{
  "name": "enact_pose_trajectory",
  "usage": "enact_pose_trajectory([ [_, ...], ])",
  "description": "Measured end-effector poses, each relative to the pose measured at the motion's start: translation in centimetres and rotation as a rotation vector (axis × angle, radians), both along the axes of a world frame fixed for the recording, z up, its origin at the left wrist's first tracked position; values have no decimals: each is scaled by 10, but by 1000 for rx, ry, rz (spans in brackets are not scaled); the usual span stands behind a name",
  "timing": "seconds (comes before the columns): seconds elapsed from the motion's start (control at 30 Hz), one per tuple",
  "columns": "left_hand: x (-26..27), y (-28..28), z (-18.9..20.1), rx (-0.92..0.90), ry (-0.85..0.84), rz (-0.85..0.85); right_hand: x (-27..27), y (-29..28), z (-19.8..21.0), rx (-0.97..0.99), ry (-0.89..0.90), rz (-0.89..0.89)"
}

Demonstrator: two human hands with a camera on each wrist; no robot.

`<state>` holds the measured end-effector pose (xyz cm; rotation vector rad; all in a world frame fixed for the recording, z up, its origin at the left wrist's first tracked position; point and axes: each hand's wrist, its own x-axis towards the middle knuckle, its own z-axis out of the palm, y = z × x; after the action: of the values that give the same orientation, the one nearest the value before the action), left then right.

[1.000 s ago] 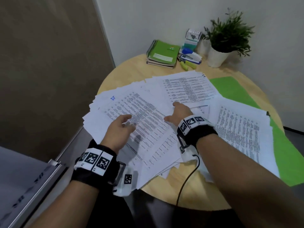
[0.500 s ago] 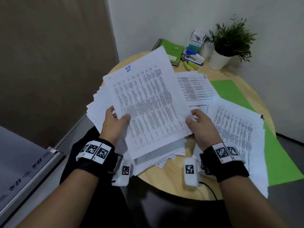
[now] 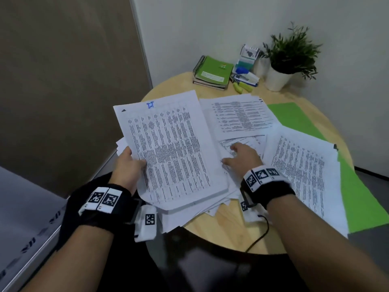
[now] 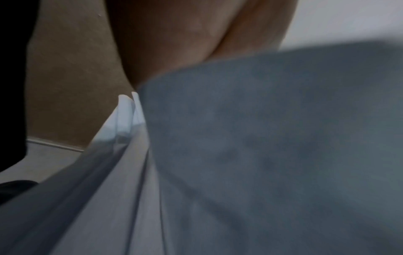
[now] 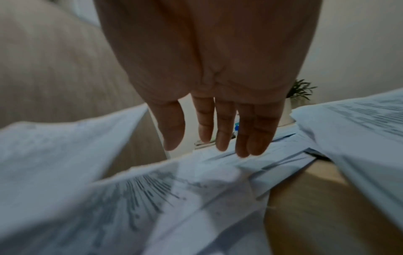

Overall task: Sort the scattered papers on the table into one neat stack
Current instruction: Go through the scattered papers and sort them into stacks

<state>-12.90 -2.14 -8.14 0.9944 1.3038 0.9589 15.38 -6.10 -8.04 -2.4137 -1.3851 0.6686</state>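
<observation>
Left hand (image 3: 128, 165): grips the left edge of a lifted bundle of printed sheets (image 3: 170, 148).
Right hand (image 3: 242, 157): fingers extended over loose papers (image 3: 303, 165) on the round table (image 3: 231, 232).

The head view looks forward and down from above onto the round desk (image 3: 242, 239) and both forearms; the left wrist view sits very close beneath the held papers (image 4: 272, 146), which fill most of it, blurred; the right wrist view looks along the palm over the fingers (image 5: 224, 131), low above the papers (image 5: 130, 198); head and right wrist views share the plant (image 3: 292, 53) (image 5: 302, 90) at the far wall.
</observation>
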Motion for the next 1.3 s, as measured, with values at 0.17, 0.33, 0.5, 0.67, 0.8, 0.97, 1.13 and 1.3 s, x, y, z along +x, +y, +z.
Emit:
enact_pose_trajectory([
  [0.17, -8, 6, -17, -54, -82, -7, -15, 20, -17, -194, -214, 94],
  [0.33, -8, 14, -25, -81, -155, 4, -8, 18, -6, -20, -19, 28],
  [0.5, 0, 11, -23, -80, -158, 41, 13, -8, 18, 239, 396, -76],
  [0.67, 5, 2, -14, -75, -190, 23, 1, -33, 27, 364, 757, -138],
  [0.8, 6, -6, -5, -63, -169, -49, -18, -38, 22, 260, 752, -70],
  [0.97, -3, -1, -12, -23, -88, -78, -9, -22, 12, 127, 665, -67],
  [1.13, -2, 7, -16, 46, 25, -56, 17, 29, 17, 89, 569, -369],
  [1.3, -3, 17, -20, 60, 99, -93, 38, 80, 10, 65, 572, -497],
])
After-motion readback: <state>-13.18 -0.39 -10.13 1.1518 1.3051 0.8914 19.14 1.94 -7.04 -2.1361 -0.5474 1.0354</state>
